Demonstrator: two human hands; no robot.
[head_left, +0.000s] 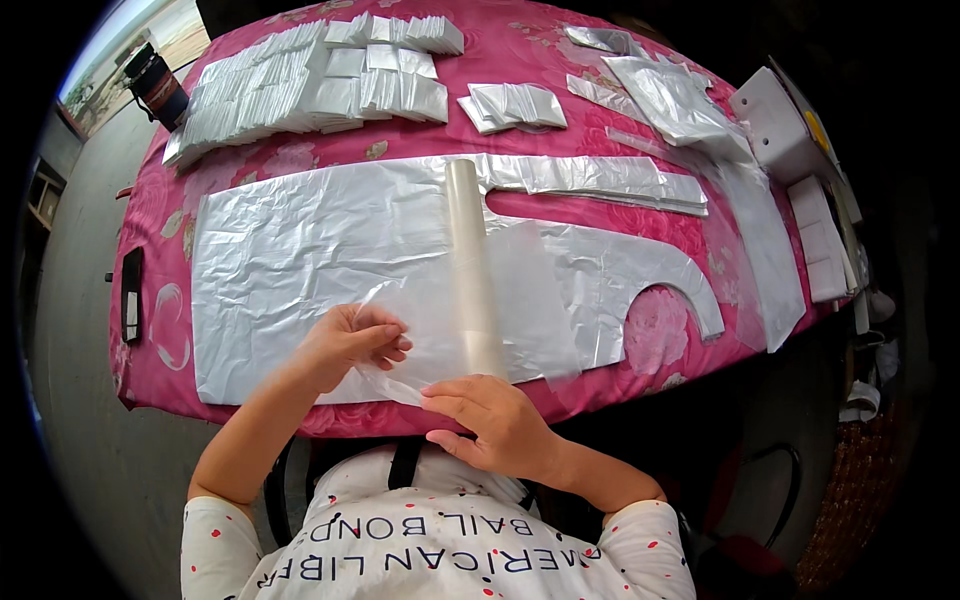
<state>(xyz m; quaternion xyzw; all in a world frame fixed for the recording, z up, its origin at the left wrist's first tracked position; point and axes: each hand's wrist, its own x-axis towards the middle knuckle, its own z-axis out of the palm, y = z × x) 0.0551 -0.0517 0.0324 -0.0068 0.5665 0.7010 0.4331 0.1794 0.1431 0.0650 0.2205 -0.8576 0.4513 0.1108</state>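
A large flat sheet of silvery-white plastic (290, 230) with curved cut-outs at its right end lies creased over the table. Across its middle rests a pale translucent roll (466, 240), pointing away from me. Thin clear plastic film (425, 310) spreads on both sides of the roll. My left hand (350, 348) is left of the roll's near end, fingers curled on the loose edge of the film. By the near end of the roll is my right hand (492, 428), fingers stretched out and thumb apart; its fingertips touch a gathered corner of the film.
Rows of folded white plastic packets (260, 95) fill the far left, with a smaller pile (512, 105) beside them. A dark flask (155, 85) and a phone (132, 295) are at the left edge. Loose clear bags (680, 105) and white boxes (775, 125) lie right.
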